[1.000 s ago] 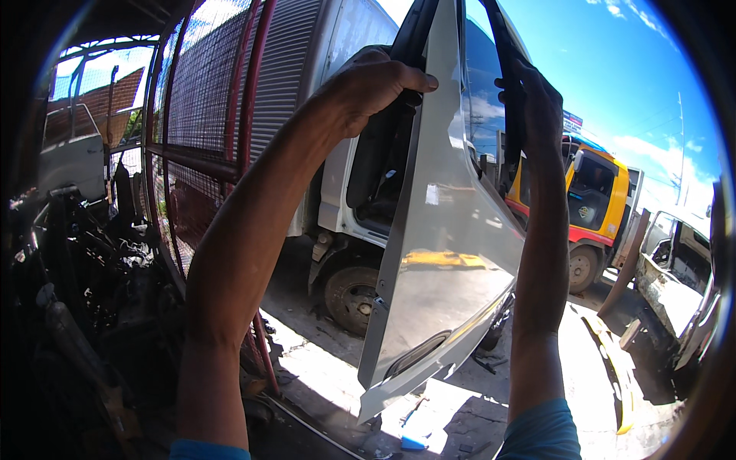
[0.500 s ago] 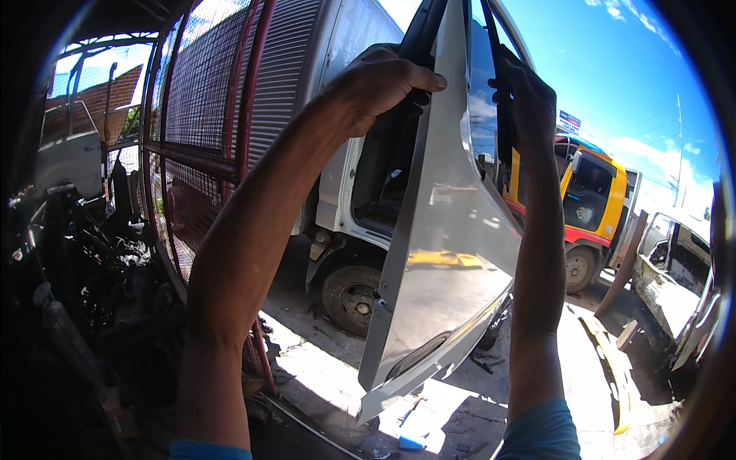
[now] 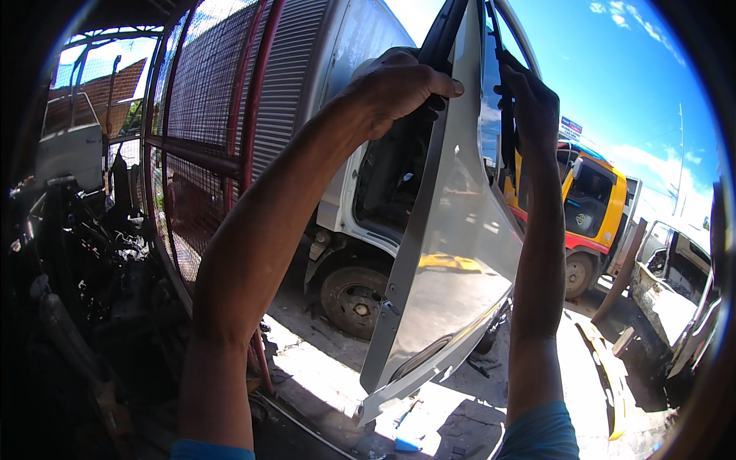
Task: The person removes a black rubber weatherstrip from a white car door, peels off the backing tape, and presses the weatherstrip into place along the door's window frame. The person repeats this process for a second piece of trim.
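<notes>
In front of me the silver-grey door (image 3: 468, 230) of a truck hangs swung out from the cab, its edge toward me. My left hand (image 3: 402, 86) is closed around the upper part of that edge, by a black window strip (image 3: 445, 34), its thumb resting on the painted metal. On the far side of the window glass (image 3: 489, 96), my right hand (image 3: 533, 103) is closed on a black upright strip (image 3: 507, 134) along the window. The fingers of my right hand are dark and partly hidden.
Behind the door stands the white truck, its front wheel (image 3: 356, 300) visible. A red-framed mesh fence (image 3: 195, 165) and dark piled scrap parts (image 3: 92, 261) lie left. To the right are a yellow truck (image 3: 602, 199) and a stripped white vehicle body (image 3: 663, 295). A blue item (image 3: 409, 443) lies on the ground.
The upper part of the door has shifted slightly right. My left hand has moved with it; my right hand stays on the black strip, a little farther right.
</notes>
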Tool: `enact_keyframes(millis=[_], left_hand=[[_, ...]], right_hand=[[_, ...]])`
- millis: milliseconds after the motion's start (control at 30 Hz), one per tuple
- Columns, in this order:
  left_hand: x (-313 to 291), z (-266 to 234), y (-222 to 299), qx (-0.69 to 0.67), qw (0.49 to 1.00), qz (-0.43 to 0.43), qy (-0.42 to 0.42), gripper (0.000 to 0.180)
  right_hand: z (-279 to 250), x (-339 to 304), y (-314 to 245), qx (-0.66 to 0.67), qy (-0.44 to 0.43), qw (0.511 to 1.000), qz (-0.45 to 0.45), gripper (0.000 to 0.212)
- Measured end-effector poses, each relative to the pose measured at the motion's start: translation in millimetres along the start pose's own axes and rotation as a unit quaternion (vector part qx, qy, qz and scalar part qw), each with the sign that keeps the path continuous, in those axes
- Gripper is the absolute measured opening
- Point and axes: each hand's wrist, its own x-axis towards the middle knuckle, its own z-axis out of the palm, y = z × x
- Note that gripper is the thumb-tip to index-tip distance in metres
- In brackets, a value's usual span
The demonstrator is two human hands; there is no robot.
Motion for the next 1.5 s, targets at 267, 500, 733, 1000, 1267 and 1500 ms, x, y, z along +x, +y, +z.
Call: enact_keyframes(millis=[267, 500, 733, 1000, 1267, 1500], left_hand=[[1.4, 0.0, -5.4, -0.049, 0.999, 0.006, -0.021, 0.057], [0.7, 5.2, -9.1, -0.046, 0.999, 0.004, 0.025, 0.058], [-4.6, -4.0, -7.2, -0.02, 0.999, 0.005, 0.041, 0.054], [-13.4, -6.6, 5.4, -0.061, 0.998, -0.015, -0.008, 0.046], [-5.9, -14.5, 0.2, -0.009, 1.0, 0.005, 0.02, 0.049], [-10.1, -13.8, 6.0, -0.016, 1.0, -0.022, 0.011, 0.049]], right_hand=[[-2.3, 3.3, -5.6, -0.066, -0.021, 0.997, -0.021, 0.038], [3.7, 5.6, -0.4, -0.058, -0.057, 0.995, -0.061, 0.04], [12.1, 1.8, -5.1, -0.075, -0.044, 0.996, -0.03, 0.042], [15.0, 6.7, 14.8, -0.08, -0.04, 0.992, -0.091, 0.038], [13.9, 5.7, 21.3, -0.027, -0.042, 0.997, -0.06, 0.04], [18.3, 4.9, 34.3, -0.001, -0.035, 0.997, -0.073, 0.04]])
